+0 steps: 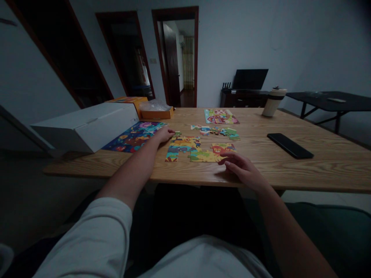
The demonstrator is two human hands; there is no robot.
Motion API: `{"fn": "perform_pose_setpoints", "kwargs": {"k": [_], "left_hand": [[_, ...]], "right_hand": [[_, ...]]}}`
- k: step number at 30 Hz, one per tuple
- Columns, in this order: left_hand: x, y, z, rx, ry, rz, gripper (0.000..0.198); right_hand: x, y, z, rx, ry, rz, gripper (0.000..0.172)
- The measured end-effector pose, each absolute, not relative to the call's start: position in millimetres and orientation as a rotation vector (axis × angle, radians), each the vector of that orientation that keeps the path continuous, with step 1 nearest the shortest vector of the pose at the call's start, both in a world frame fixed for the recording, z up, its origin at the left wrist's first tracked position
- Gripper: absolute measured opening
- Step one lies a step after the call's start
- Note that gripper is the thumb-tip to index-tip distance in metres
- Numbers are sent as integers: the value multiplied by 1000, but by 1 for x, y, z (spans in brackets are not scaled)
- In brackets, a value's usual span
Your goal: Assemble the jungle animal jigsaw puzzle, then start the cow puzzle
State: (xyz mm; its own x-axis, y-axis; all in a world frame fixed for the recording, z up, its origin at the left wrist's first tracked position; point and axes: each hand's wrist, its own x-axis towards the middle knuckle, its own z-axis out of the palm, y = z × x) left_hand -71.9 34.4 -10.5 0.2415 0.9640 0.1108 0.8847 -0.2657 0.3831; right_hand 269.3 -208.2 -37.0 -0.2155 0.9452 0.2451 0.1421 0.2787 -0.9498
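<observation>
My left hand [165, 134] reaches forward past the left side of a partly assembled jigsaw puzzle [203, 156]. Its fingers are closed at the edge of a small green puzzle piece [177, 133], which lies at or just above the tabletop. My right hand [240, 166] is open at the puzzle's lower right corner, fingers loosely apart and the fingertips at or over its edge. The joined pieces show yellow, blue and red animal pictures, with gaps in the middle. Behind them lies a row of loose puzzle pieces [216, 131].
On the left of the wooden table [324, 170] are a dark blue picture sheet [131, 138], a white box [87, 119] and an orange box [156, 114] holding clear plastic. A pink picture board [222, 116] lies behind; a phone [290, 145] and cup [274, 102] are right.
</observation>
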Motion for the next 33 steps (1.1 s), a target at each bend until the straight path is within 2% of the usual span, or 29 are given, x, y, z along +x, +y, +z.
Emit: {"fn": "perform_pose_setpoints", "kwargs": {"k": [9, 16, 25, 33], "left_hand": [[-67, 35, -11, 2504, 1727, 331, 32], [-64, 25, -6, 2637, 1729, 368, 36], [-57, 21, -3, 2650, 1576, 139, 50], [-57, 22, -3, 2654, 1591, 73, 51]], "right_hand": [[268, -208, -36, -1044, -1592, 1043, 31], [268, -208, -37, -1039, -1622, 1021, 30], [268, -210, -35, -1047, -1639, 978, 30], [268, -210, -35, -1074, -1654, 958, 30]]}}
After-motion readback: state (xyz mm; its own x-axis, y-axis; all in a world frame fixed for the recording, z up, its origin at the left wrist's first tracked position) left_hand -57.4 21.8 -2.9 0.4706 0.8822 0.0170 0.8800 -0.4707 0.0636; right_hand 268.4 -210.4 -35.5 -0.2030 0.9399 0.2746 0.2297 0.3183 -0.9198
